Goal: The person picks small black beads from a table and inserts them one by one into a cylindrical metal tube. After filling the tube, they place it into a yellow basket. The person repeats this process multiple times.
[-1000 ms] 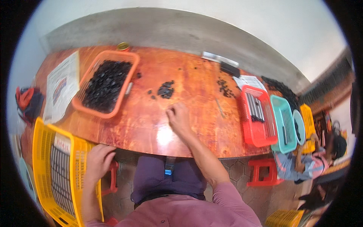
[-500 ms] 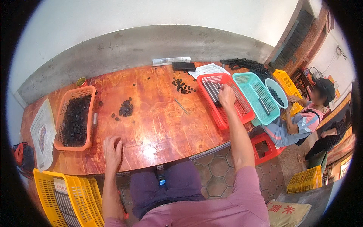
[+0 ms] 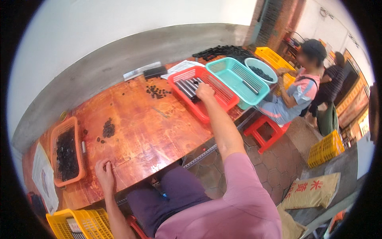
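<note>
My right hand reaches over the red basket with its fingers pinched together at the ends of several grey tubes. A small dark bit shows at the fingertips, too small to name. Near the table's front edge my left hand rests on the wood, fingers loosely bent and apart, holding nothing. The nearest thing to it is a small pile of black discs, with an orange basket of black pieces further left. A thin rod lies between the pile and the red basket.
Right of the red basket stand a turquoise basket with one dark tube and a pale bowl of black pieces. A co-worker sits at the table's right end. More black discs and a black box lie at the back.
The view has swung to the right, so the table appears tilted and shifted left. My right hand stays at the tubes in the red basket; my left hand still rests on the table.
</note>
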The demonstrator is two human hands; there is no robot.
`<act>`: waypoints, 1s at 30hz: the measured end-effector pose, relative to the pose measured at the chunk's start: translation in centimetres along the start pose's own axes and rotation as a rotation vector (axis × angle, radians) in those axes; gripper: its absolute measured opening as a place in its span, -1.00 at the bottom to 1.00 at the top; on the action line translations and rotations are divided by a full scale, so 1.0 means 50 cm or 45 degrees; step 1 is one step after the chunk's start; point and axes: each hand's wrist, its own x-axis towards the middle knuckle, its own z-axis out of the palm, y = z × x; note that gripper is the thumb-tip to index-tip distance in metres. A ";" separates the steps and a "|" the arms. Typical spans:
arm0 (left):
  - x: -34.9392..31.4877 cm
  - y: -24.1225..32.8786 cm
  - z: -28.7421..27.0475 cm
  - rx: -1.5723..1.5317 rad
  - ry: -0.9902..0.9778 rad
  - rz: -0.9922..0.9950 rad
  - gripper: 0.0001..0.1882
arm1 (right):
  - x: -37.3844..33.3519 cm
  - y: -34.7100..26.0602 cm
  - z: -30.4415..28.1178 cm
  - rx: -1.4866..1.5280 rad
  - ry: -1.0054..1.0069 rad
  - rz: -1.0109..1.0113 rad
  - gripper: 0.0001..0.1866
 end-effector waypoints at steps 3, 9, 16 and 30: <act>0.005 -0.006 0.000 -0.065 -0.019 -0.045 -0.87 | -0.011 0.003 -0.009 -0.080 -0.028 -0.084 -0.64; 0.011 -0.013 0.008 -0.112 -0.029 -0.042 -0.85 | -0.025 0.013 -0.019 0.037 0.154 -0.178 -0.67; 0.005 -0.002 -0.004 -0.138 -0.017 -0.054 -0.84 | -0.208 -0.117 -0.023 1.108 0.611 -0.658 -0.72; -0.008 -0.012 -0.002 -0.078 0.076 -0.024 -0.82 | -0.534 -0.142 0.223 0.597 0.184 -1.157 -0.68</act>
